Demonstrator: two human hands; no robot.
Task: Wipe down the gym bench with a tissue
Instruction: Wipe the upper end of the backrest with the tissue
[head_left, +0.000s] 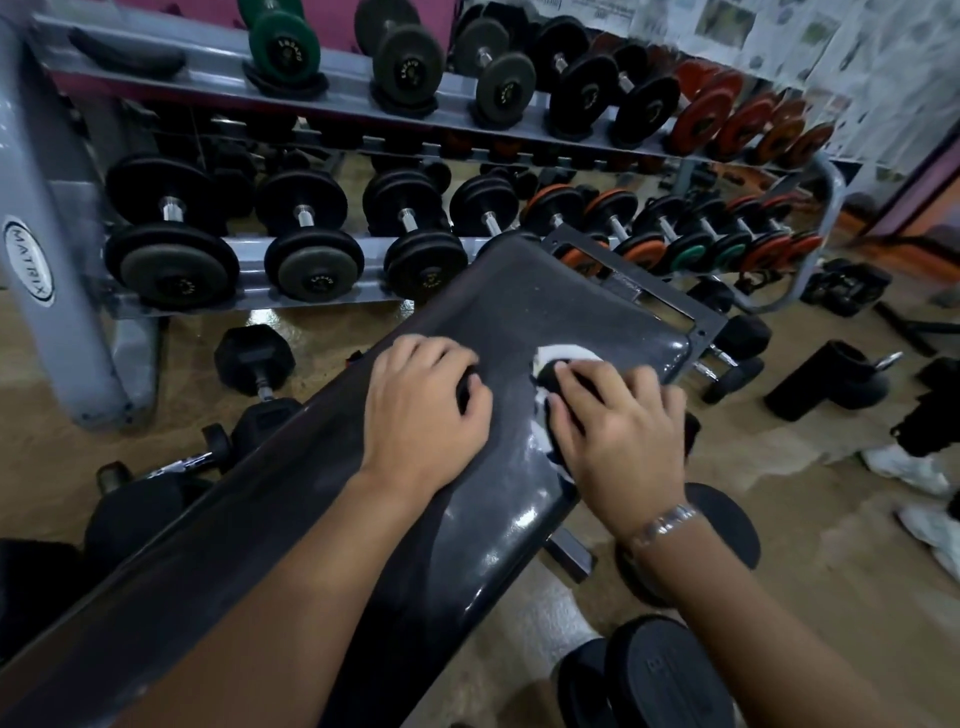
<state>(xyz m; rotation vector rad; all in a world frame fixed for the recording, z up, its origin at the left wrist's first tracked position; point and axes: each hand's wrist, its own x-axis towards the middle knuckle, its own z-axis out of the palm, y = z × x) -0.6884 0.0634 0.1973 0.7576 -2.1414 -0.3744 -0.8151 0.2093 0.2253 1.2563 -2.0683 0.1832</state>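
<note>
Tissue (558, 364) pressed under right hand (618, 421) on bench (519, 312), left hand (423, 410) flat alongside, holding nothing

Gym weight room: two-tier dumbbell rack (332, 244), padded bench (519, 322), loose dumbbells (254, 364) on floor.

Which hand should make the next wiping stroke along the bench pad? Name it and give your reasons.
Right. The right hand already presses the white tissue flat on the bench pad, with unwiped pad ahead of it. The left hand rests bare on the pad with no tissue, so it likely serves better as a brace.
</note>
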